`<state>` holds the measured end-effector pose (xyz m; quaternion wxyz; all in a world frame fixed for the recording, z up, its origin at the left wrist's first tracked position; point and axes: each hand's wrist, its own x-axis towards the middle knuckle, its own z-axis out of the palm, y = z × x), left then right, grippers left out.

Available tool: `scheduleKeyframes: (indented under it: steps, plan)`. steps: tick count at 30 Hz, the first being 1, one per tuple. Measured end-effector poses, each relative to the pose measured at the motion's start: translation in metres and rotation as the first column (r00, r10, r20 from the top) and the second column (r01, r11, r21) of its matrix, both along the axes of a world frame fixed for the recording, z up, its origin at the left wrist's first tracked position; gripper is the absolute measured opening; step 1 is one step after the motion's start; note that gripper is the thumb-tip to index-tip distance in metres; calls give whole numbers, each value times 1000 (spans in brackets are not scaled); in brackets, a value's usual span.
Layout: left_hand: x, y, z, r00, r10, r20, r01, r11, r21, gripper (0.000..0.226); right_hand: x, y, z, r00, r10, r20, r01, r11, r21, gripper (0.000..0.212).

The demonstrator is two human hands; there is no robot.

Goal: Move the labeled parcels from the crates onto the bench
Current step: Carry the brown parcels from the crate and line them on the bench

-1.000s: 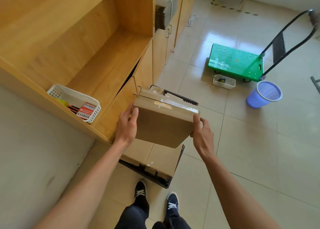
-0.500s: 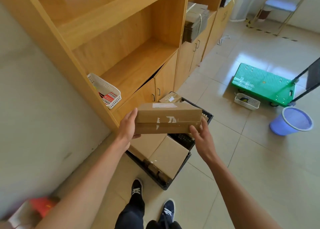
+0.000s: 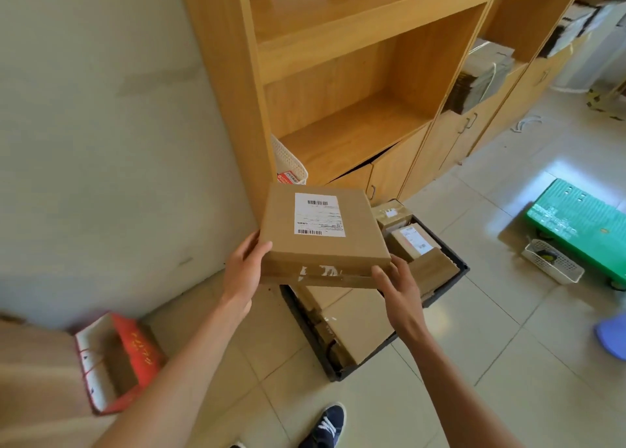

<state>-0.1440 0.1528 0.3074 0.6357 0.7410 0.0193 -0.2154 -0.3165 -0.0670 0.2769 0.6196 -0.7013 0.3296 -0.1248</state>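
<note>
Fingers [image 3: 262, 248] of our left hand [image 3: 244, 271] curl over the near left corner of a flat brown parcel [image 3: 321, 234], while our right hand [image 3: 399, 292] grips its near right corner, thumb on the taped front edge and the other fingers hidden beneath. From the head camera we see the parcel held level between both hands, its white barcode label [image 3: 318, 214] facing up on the far half of the top, well clear of our fingertips. The parcel hangs above the black crate [image 3: 440, 293] on the tiled floor, covering the crate's far left part. Inside the crate lie more brown parcels [image 3: 359, 325], two of them at its far end showing labels of their own. Behind the crate stands a wooden shelf unit [image 3: 355, 75] with a white basket [image 3: 291, 163] on its lowest open shelf. Left of the crate, against the wall, sits a red and white bag [image 3: 118, 359]. Right of the crate, well apart, we see a green trolley [image 3: 579, 214] and a small white basket [image 3: 552, 261] beside it. One dark shoe [image 3: 325, 427] shows just nearer than the crate.
</note>
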Motion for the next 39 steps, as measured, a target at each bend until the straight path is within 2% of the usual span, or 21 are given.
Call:
scheduleKeyframes:
  steps: [2,6,10,11,16,20,23,28,30,33,35,37,39]
  plan:
    - [-2,22,3,998,40,50,-40,999,-2,25,9,12,4,1000,17,-10,-17,1000,-1,66]
    - [-11,71,10,987,124,103,-120,992,-43,29,32,48,9,996,86,8,-86,996,-3,59]
    - [-22,133,13,965,232,123,-223,971,-82,30,57,102,15,986,165,33,-165,986,-2,27]
    - [-25,150,15,957,261,128,-251,964,-88,31,62,117,17,981,189,37,-189,982,7,25]
    - [-46,244,24,903,415,109,-404,908,-112,32,73,194,34,951,302,63,-306,949,73,53]
    - [-74,324,26,873,486,46,-473,865,-166,41,76,260,47,919,384,86,-393,902,180,40]
    - [-96,379,28,846,530,52,-513,837,-190,32,77,307,51,894,440,79,-444,855,268,55]
    - [-138,460,40,823,565,52,-545,813,-205,45,62,389,58,841,535,80,-537,807,245,61]
    - [-151,487,45,781,624,27,-606,768,-206,49,54,422,60,842,533,85,-536,809,240,62]
    - [-168,515,52,691,720,66,-704,690,-168,59,44,471,67,848,514,127,-529,811,251,59]
    - [-180,525,55,621,778,92,-756,626,-193,61,39,502,73,844,515,151,-537,809,239,65]
    - [-192,525,55,567,821,68,-797,568,-206,74,36,532,80,825,535,182,-564,802,198,71]
    - [-203,518,55,544,839,22,-811,532,-245,76,32,560,86,789,568,233,-606,782,146,72]
